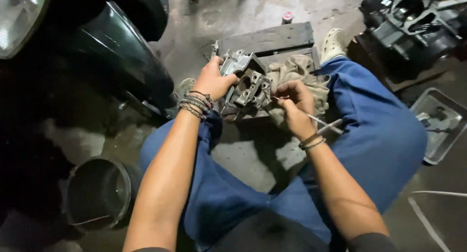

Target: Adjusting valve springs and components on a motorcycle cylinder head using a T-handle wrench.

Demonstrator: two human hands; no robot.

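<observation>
The left hand (214, 79) grips a grey metal engine part (245, 84), holding it above a wooden crate (272, 37) between the knees. The right hand (294, 106) pinches a thin wire (323, 123) at the part, beside a rag (301, 72).

dull cast-metal engine part (245, 81), rumpled beige cloth (301, 76), rough wooden pallet (272, 37)

No pkgs, signs or screens in view. Only maybe-labelled thing: small can (287, 17), far centre on the floor behind the wooden pallet (266, 38), dark cylinder w/ a red-and-white top. Too small to tell if that's a label or just a cap.
</observation>
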